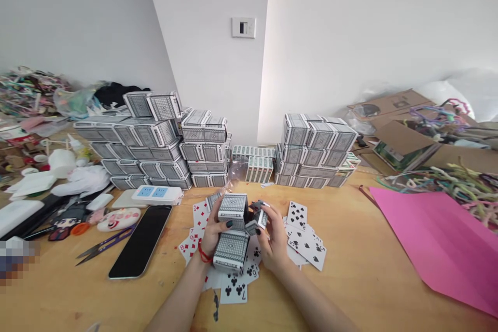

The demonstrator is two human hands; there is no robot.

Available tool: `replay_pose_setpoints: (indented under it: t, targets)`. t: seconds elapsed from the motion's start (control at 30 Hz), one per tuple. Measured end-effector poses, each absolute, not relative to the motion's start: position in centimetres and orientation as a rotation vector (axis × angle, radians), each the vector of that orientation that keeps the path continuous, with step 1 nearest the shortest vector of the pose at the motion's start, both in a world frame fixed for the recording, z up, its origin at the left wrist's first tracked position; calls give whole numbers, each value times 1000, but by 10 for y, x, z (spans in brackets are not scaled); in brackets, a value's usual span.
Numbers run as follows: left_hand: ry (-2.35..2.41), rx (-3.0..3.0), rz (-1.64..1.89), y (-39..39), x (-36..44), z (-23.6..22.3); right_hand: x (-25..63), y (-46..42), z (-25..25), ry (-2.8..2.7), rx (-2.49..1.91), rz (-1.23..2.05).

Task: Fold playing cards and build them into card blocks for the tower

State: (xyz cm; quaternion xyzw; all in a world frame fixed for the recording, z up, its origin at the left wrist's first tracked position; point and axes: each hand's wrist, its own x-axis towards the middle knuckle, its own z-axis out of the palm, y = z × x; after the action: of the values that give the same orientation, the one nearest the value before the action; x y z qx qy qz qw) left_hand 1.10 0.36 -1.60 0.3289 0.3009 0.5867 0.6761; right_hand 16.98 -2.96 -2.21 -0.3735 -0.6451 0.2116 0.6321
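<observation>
My left hand [212, 234] is closed around a joined piece of box-shaped blocks [230, 250] folded from grey-backed playing cards. Its thumb, with a dark nail, presses on the front of the piece. On the right side of it, my right hand [277, 243] pinches a small bent playing card [262, 218] between thumb and fingers. Whether that card touches the blocks is hard to make out. Beneath both hands lie loose playing cards, among them a seven of clubs [234, 290], an eight of spades [298, 214] and red diamond cards [200, 213].
Behind stand tall stacks of folded-card blocks, a left stack [155, 132] and a right stack [299, 153], with upright card rows [260, 168] between. Left lie a phone [140, 241], scissors [105, 245] and a white power strip [157, 194]. Pink paper [431, 238] and cords [467, 181] are right.
</observation>
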Motion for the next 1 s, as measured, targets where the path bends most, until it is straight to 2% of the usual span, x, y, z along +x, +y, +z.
replay_pose_setpoints:
  t: [1.0]
  targets:
    - [650,814,1272,5,11,-15,175,-29,-10,-1698,-1012,421]
